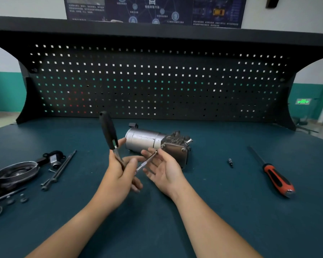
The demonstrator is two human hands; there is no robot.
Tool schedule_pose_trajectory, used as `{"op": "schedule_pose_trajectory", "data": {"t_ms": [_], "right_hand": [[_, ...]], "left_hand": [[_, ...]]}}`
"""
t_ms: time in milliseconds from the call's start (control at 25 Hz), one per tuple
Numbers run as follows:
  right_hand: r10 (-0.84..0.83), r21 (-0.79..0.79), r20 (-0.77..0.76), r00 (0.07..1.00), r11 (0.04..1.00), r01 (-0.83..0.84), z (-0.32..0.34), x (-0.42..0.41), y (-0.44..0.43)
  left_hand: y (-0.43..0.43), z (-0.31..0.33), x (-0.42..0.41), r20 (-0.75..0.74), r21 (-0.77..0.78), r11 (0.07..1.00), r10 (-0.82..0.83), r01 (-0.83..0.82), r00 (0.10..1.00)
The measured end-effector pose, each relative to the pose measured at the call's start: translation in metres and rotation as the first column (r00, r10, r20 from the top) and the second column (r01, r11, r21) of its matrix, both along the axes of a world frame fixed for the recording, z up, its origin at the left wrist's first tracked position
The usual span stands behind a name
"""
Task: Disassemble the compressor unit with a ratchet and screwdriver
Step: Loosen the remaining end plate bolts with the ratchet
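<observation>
head view: compressor unit [147,140] lying on its side, mid table [213,211]
left hand [119,175]: curled round ratchet [108,131] near its head, black handle pointing up
extension bar [147,160]: slanting from ratchet to the compressor unit's end plate
right hand [164,168]: palm up, fingers loose and apart, touching extension bar
screwdriver [276,176]: far right, on table
long bolts [58,170]: left, on table

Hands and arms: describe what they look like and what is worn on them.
The left hand and right hand are bare: no gloves, rings or watch show. The left forearm and right forearm are also uncovered, with no sleeve in view down to the picture's bottom edge.
</observation>
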State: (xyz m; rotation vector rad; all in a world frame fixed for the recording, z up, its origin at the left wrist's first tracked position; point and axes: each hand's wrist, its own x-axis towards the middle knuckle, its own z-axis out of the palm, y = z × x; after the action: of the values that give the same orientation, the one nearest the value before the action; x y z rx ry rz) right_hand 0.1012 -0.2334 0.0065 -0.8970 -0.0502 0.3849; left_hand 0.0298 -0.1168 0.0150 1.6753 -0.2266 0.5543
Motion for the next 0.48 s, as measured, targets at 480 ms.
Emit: {"op": "schedule_pose_trajectory", "data": {"t_ms": [480], "right_hand": [[-0.095,-0.041,0.018,0.995,0.995,0.096,-0.004,0.006,0.004]], "left_hand": [[0.009,0.003,-0.007,0.230,0.782,0.595,0.001,-0.185,0.973]]}}
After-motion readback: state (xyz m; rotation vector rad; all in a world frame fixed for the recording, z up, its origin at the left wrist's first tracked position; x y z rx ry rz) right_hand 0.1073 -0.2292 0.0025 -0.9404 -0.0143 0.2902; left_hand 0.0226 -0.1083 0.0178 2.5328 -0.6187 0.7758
